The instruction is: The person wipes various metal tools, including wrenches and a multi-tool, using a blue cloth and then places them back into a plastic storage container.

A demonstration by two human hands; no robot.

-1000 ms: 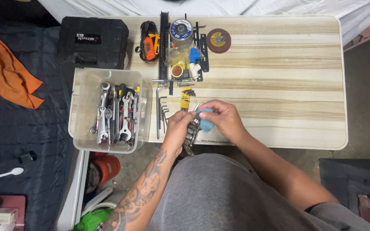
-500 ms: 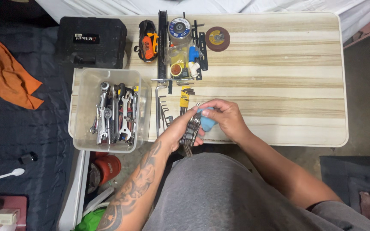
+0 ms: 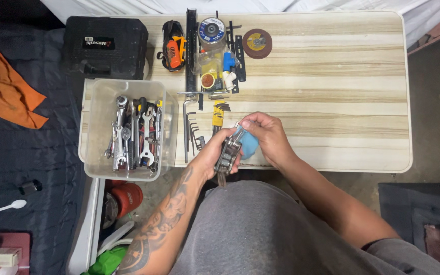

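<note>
My left hand (image 3: 211, 155) grips a dark metal folding key tool (image 3: 227, 155) above the near edge of the pale wooden table (image 3: 332, 91). My right hand (image 3: 268, 137) holds a light blue cloth (image 3: 248, 145) pressed against the tool's upper end. Several loose black hex keys (image 3: 192, 130) lie on the table just left of my hands. A small yellow-handled key set (image 3: 218, 114) sits right above them.
A clear plastic bin (image 3: 93, 127) of wrenches (image 3: 133, 135) stands at the table's left end. A black tool case (image 3: 105, 47), an orange-and-black tool (image 3: 173, 51), grinding discs (image 3: 257, 43) and small parts line the far edge. An orange rag (image 3: 8, 84) and white spoon (image 3: 1, 208) lie left.
My hands stay in the same spot; my right hand has shifted the blue cloth slightly along the tool. Nothing else on the table has moved.
</note>
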